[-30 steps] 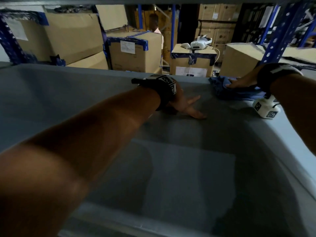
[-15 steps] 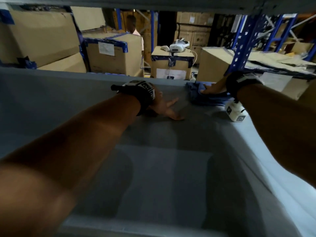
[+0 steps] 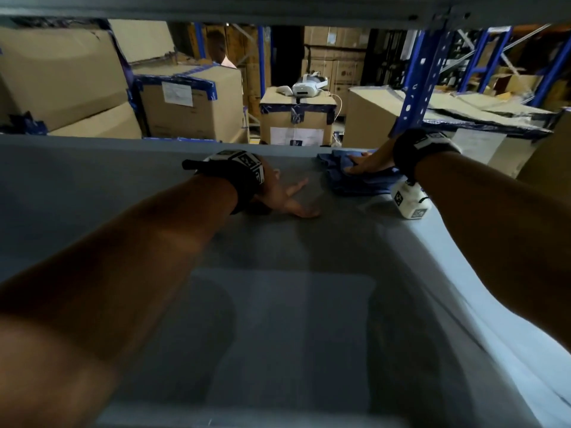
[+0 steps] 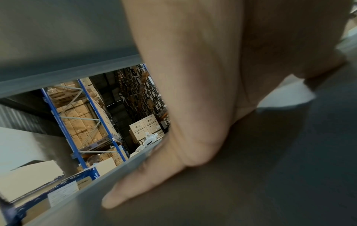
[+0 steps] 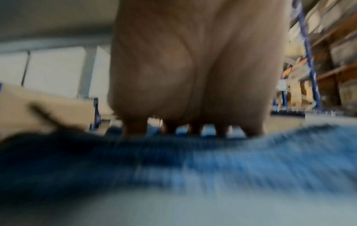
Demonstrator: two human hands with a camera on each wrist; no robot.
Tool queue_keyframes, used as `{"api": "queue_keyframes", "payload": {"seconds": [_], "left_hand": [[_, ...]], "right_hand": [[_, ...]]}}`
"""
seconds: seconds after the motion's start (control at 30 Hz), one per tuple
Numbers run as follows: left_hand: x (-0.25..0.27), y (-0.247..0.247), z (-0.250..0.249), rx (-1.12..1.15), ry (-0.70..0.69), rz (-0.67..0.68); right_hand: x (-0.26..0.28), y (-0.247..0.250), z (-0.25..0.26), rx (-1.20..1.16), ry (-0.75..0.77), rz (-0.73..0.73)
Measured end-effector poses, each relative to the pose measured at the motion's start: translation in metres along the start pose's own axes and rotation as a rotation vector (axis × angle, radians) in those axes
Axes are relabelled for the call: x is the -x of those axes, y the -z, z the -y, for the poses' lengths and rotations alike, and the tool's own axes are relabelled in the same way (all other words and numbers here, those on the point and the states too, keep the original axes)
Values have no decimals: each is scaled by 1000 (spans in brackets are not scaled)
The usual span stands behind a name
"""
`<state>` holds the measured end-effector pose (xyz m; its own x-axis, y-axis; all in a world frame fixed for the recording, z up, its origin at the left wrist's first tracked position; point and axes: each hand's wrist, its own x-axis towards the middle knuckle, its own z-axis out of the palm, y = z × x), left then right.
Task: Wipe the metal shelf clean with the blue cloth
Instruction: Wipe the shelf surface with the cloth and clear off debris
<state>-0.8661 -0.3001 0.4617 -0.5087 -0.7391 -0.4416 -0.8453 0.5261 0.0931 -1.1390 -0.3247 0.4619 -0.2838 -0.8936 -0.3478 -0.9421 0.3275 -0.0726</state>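
Cloth, the blue cloth [image 3: 355,177], bunched flat under right hand [image 3: 372,162] at far right of metal shelf [image 3: 278,304], against its back edge; fingers straight, pressing it down. Left hand [image 3: 287,196] just left of cloth, splayed flat on bare shelf, holding nothing. Unwiped surface probably lies leftward and nearer the body, so right hand leads

On the metal shelf [image 3: 278,304]: two hands, one blue cloth [image 3: 355,180] and one white marker cube [image 3: 411,200]. Behind the shelf's far edge: at least five cardboard boxes, one white headset [image 3: 309,84] atop the middle box [image 3: 296,118], one person partly seen [image 3: 221,52]. Right of the headset, three blue rack uprights.
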Motion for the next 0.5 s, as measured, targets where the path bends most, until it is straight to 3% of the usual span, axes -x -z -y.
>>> {"api": "queue_keyframes", "payload": {"seconds": [0.2, 0.33, 0.43, 0.5], "left_hand": [[-5, 7, -3, -71, 16, 35], [2, 12, -7, -119, 22, 40], [3, 13, -7, -175, 11, 73], [1, 12, -6, -87, 14, 65]], "right_hand": [[-87, 11, -26, -3, -20, -138], [-28, 3, -1, 0, -55, -87], [-55, 4, -20, 14, -78, 23], [-53, 2, -19, -6, -100, -3]]}}
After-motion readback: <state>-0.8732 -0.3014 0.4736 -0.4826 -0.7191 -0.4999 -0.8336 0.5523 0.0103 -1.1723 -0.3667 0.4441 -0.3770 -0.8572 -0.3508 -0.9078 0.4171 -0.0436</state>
